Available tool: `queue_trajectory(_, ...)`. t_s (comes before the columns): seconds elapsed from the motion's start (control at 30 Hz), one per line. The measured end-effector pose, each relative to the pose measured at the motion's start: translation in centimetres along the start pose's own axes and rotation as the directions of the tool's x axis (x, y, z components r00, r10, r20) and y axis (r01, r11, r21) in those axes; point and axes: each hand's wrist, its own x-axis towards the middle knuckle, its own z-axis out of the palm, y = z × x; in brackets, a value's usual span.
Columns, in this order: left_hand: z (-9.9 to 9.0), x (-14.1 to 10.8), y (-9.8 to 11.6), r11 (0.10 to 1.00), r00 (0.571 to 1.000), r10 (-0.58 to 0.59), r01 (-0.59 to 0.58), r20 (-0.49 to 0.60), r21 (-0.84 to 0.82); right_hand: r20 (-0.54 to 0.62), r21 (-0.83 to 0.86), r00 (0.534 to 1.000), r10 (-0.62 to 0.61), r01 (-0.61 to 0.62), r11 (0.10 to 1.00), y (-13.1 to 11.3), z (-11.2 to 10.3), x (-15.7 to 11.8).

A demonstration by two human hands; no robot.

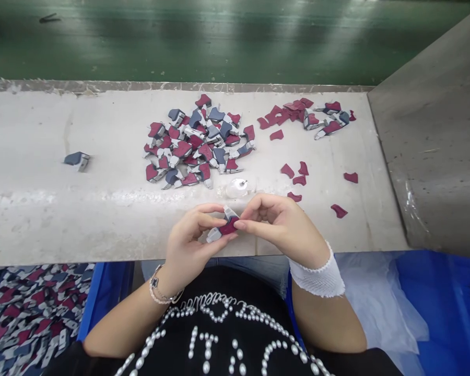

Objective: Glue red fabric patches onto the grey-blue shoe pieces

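Note:
A small plastic part (229, 225), light grey and blue with a maroon piece on its face, is gripped between the thumb and fingers of my left hand (194, 235). My right hand (284, 222) has thumb and forefinger closed at the right edge of that maroon piece. Just beyond my hands lies a clear round disc (238, 187) with a tiny dark spot. Farther back sits a heap of similar assembled parts (196, 143), showing maroon or blue faces. Loose maroon pieces (298, 180) are scattered to the right of my right hand.
At the back right lie a pile of maroon pieces (285, 112) and several assembled parts (331, 122). One part (77, 160) lies alone at left. A metal panel (434, 130) bounds the bench (27, 219) at right. Below left, a blue bin (96, 297) holds many parts.

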Motion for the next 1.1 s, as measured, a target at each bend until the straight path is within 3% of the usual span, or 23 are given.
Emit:
queue_trajectory(0.2, -0.5, 0.1, 0.9, 0.991, 0.996, -0.006, 0.018, 0.087, -0.136, 0.220, 0.067, 0.975, 0.001, -0.016, 0.998, -0.4, -0.1, 0.0)
queue_trajectory(0.27, -0.6, 0.1, 1.1, 0.991, 0.995, 0.006, 0.006, 0.097, -0.132, 0.242, 0.067, 0.970, -0.013, -0.004, 0.998, -0.4, 0.0, -0.2)
queue_trajectory(0.37, -0.8, 0.0, 1.2, 0.996, 0.994, 0.040, -0.031, 0.102, -0.086, 0.211, 0.000, 0.975, -0.063, 0.064, 0.998, -0.7, 0.2, -0.6)
queue_trajectory(0.57, -0.6, -0.1, 1.3, 0.998, 0.998, 0.036, -0.033, 0.049, -0.062, 0.112, -0.308, 0.981, -0.159, 0.187, 0.933, -1.2, 1.4, -1.1)
queue_trajectory(0.73, -0.1, 0.0, 1.7, 0.996, 0.998, -0.030, 0.025, -0.060, -0.087, 0.100, -0.318, 0.976, -0.194, 0.217, 0.923, -1.0, 2.5, -1.5)
queue_trajectory(0.9, -0.1, -0.1, 1.8, 0.980, 0.987, -0.159, 0.155, -0.018, -0.124, 0.042, -0.565, 0.953, -0.301, 0.271, 0.780, -0.5, 2.9, -1.7)
queue_trajectory(1.0, -0.6, 0.0, 1.7, 0.973, 0.970, -0.229, 0.228, 0.082, 0.027, 0.093, -0.703, 0.955, -0.282, 0.264, 0.660, -0.6, 2.8, -1.7)
queue_trajectory(1.1, -1.1, 0.2, 2.0, 0.967, 0.956, -0.228, 0.200, 0.184, 0.158, 0.166, -0.733, 0.947, -0.276, 0.305, 0.608, -0.9, 2.6, -1.9)
